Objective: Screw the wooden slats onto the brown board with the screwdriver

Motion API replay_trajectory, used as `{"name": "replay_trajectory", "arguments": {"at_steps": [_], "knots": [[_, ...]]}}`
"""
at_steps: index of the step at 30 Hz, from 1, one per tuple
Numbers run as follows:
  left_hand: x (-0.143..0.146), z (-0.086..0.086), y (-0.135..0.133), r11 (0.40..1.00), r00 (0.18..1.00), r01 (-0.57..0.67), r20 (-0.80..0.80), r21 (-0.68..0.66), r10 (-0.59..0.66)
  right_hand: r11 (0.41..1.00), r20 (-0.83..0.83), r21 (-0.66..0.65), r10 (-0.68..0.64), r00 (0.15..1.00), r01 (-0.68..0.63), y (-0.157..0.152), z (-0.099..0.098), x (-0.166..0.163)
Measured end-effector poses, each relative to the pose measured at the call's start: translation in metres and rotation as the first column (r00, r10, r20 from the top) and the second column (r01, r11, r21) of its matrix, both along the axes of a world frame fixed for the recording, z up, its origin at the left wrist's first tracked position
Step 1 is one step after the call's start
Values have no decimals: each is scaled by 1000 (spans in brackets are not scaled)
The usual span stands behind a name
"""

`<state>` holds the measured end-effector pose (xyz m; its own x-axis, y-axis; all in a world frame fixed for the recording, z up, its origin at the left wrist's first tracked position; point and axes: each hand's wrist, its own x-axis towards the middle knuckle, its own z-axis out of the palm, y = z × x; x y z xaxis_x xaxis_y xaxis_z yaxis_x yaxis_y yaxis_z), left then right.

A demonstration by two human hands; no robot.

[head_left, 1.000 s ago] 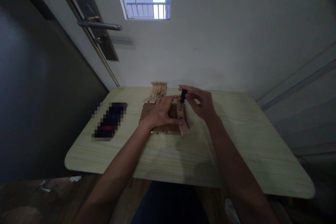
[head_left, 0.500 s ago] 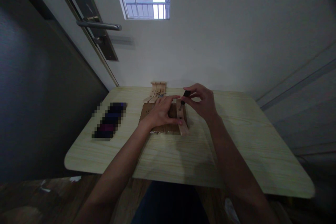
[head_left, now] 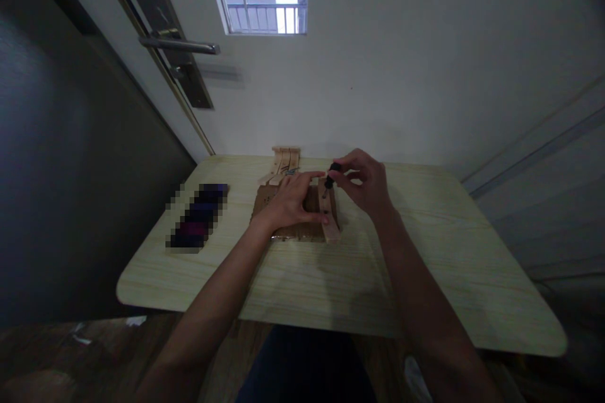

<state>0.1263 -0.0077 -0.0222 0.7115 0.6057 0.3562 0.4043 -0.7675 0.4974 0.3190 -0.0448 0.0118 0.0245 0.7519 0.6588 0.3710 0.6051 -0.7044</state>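
My right hand pinches the black handle of a short screwdriver between thumb and fingers. It tilts, and its metal shaft points down at a screw spot in a pale wooden strip. The strip lies along the right side of a brown cardboard piece. My left hand rests spread over the cardboard, its thumb tip on the strip and its index finger stretched towards the strip's far end. A dark hole or screw head shows in the strip near that thumb. Whether the screwdriver tip sits in a screw is too small to tell.
Several wooden pieces lie behind the cardboard, with loose screws on them. A blurred-out dark object lies on the left of the light wooden table. A white door with a metal handle stands behind the table.
The screwdriver handle has turned or tilted slightly in my right hand, its tip staying at the same spot. My left hand has stayed put.
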Motion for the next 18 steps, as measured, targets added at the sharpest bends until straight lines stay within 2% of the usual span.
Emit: {"name": "replay_trajectory", "arguments": {"at_steps": [12,18], "knots": [[0,-4,2,1000,1000,-15,-6,11,15,996,20,81,-40,999,39,3,-2,-2],[-1,-1,1,1000,1000,-12,-9,-15,12,994,49,65,83,995,-86,-3,2,-1]]}}
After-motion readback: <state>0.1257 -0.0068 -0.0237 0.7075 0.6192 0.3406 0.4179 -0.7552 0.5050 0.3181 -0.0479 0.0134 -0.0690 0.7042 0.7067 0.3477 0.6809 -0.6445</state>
